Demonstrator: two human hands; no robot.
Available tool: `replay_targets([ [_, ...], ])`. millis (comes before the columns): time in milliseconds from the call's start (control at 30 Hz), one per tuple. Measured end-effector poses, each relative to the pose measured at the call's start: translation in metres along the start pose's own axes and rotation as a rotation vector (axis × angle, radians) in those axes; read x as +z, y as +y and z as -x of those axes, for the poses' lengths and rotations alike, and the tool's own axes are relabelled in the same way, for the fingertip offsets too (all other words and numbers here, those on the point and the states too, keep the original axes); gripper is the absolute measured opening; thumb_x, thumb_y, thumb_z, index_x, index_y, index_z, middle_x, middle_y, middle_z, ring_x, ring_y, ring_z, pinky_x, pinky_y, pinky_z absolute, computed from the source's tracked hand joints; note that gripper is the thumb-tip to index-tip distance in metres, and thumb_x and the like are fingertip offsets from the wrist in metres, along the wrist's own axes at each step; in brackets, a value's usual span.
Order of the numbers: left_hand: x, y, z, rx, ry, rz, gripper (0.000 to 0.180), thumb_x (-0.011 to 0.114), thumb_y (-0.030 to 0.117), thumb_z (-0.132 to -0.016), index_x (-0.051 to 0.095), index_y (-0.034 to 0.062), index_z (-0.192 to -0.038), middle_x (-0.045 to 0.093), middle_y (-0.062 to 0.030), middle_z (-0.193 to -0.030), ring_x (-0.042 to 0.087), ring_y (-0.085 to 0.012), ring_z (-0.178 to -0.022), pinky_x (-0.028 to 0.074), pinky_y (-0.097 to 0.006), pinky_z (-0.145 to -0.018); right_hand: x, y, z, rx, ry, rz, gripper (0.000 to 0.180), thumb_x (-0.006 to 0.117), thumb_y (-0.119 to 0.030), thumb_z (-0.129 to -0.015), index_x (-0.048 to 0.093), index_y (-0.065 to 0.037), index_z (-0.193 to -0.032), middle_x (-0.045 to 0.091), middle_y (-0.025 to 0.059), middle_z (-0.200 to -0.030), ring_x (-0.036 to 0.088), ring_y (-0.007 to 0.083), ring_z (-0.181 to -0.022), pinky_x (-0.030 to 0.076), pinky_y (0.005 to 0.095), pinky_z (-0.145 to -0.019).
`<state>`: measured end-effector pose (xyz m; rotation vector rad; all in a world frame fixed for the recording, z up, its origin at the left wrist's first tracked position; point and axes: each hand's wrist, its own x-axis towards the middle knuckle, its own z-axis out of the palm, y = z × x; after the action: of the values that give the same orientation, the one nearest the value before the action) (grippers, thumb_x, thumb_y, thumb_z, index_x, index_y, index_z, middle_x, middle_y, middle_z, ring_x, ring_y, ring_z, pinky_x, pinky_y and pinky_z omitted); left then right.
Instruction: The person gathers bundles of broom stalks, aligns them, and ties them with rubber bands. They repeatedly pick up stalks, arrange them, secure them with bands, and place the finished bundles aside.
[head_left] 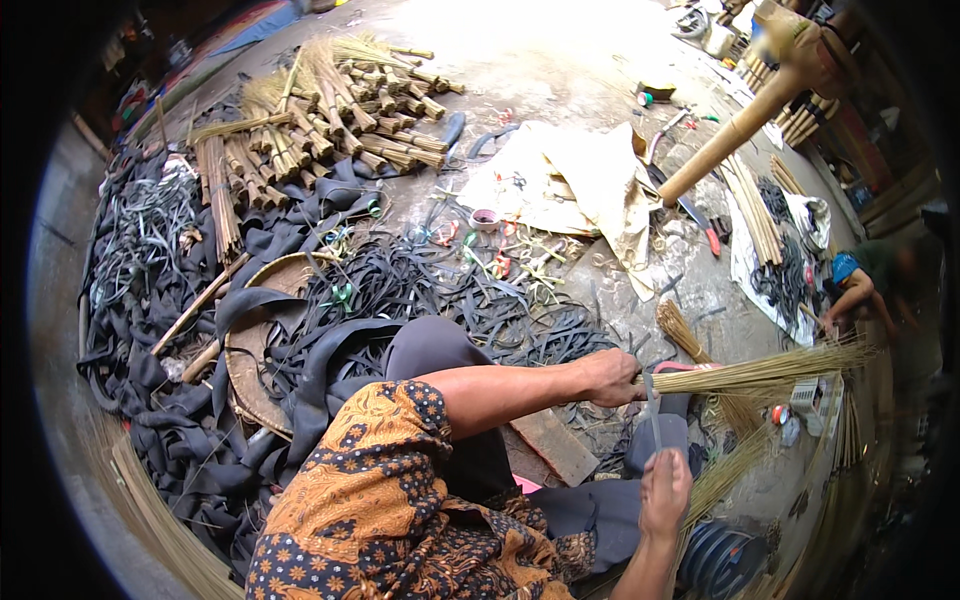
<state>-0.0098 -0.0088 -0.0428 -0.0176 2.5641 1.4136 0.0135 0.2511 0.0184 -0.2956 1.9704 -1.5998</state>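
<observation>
Evidently the bundle of thin sticks (745, 374) is light for its length, and it reaches out to the right of the left hand (612, 378), whose fingers are closed together round its near end. Just below and to the right of those fingers, the right hand (665, 490) is shut into a fist, its fingers clamped on a grey strip (654, 420) that runs straight up to the bundle just beside the left fingers; whether it is rubber or something harder, I cannot tell. The sticks look dry and springy, stiff as a packed bunch but thin enough one by one to bend or snap toward the loose, fanned tips, well apart from the fingers. They are probably smooth, so single ones could slide lengthwise under a slack grip. The thick, tight end by the left fingers seems the best place to hold, squeezed evenly all round, while the wispy far end gives little to grasp. Left of the left fingers lies a tangle of black strips (400, 285), apparently soft and limp.
</observation>
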Motion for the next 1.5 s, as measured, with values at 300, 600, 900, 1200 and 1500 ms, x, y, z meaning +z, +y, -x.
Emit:
replay_targets([
  [300,-0.012,0.061,0.034,0.152,-0.585,0.725,0.054,0.077,0.056,-0.089,0.074,0.0036,-0.098,0.073,-0.0056,-0.076,0.068,-0.0134,-0.065,0.054,-0.031,-0.059,-0.031,0.021,-0.015,-0.219,0.084,0.389,0.023,0.054,-0.026,-0.109,0.063,-0.005,-0.106,0.060,0.0000,-0.084,0.054,0.0089,-0.074,0.042,0.0252,-0.067],
  [600,-0.013,0.036,0.026,0.210,-0.204,0.190,0.051,0.079,0.047,-0.086,0.072,0.0012,-0.107,0.074,-0.0201,-0.090,0.072,-0.0345,-0.086,0.054,-0.044,-0.077,-0.016,-0.041,-0.045,-0.372,-0.147,1.025,0.019,0.067,-0.007,-0.093,0.067,-0.003,-0.111,0.070,0.0193,-0.096,0.067,0.0401,-0.086,0.053,0.0443,-0.078],
  [900,-0.015,0.030,0.021,0.085,-0.013,-0.078,0.045,0.069,0.045,-0.092,0.066,0.0020,-0.105,0.073,-0.0235,-0.093,0.070,-0.0439,-0.093,0.054,-0.054,-0.080,0.022,-0.092,-0.067,-0.640,0.020,1.128,0.040,0.074,-0.020,-0.093,0.063,-0.007,-0.129,0.069,0.0170,-0.105,0.069,0.0386,-0.085,0.055,0.0434,-0.074],
  [1200,-0.008,0.020,0.017,0.087,0.047,-0.014,0.042,0.074,0.036,-0.088,0.070,-0.0008,-0.108,0.073,-0.0230,-0.091,0.071,-0.0428,-0.091,0.056,-0.051,-0.079,0.018,-0.076,-0.077,-0.633,-0.048,1.295,0.013,0.068,-0.018,-0.094,0.062,-0.006,-0.094,0.066,0.0141,-0.083,0.067,0.0397,-0.077,0.052,0.0498,-0.066],
  [1500,-0.018,0.033,0.004,-0.194,-0.205,0.895,0.045,0.083,0.035,-0.091,0.069,-0.0011,-0.113,0.069,-0.0054,-0.082,0.066,-0.0136,-0.065,0.052,-0.027,-0.058,0.000,-0.046,-0.073,-0.622,0.029,0.756,0.010,0.064,-0.010,-0.098,0.057,-0.004,-0.095,0.061,0.0175,-0.080,0.064,0.0404,-0.073,0.050,0.0462,-0.063],
])
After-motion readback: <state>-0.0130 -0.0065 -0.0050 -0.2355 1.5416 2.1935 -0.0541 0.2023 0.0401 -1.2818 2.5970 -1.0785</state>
